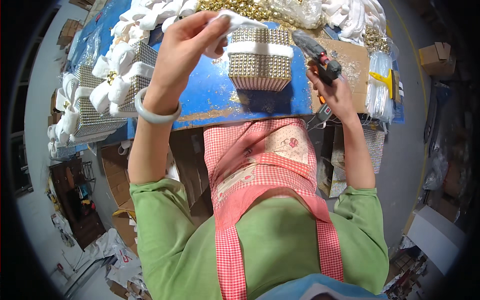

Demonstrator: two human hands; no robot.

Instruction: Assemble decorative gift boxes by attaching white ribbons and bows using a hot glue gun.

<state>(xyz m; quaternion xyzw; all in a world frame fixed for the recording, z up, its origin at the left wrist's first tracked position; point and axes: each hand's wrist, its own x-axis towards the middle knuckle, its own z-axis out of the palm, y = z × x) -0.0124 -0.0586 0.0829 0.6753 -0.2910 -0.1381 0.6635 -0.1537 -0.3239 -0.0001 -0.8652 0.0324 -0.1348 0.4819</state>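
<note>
A box covered in rows of shiny studs stands on the blue table in front of me. A fuzzy white ribbon goes around its upper part. My left hand, raised at the box's upper left, pinches a loose white ribbon piece whose end reaches over the box top. To the right of the box, my right hand is wrapped around the handle of a dark glue gun. Its grey-covered front end points up and left, apart from the box.
Several studded boxes with white bows crowd the left of the blue table. Gold bells and white ribbon pieces lie along the back. On the right are stained cardboard, clear sticks and a yellow scraper.
</note>
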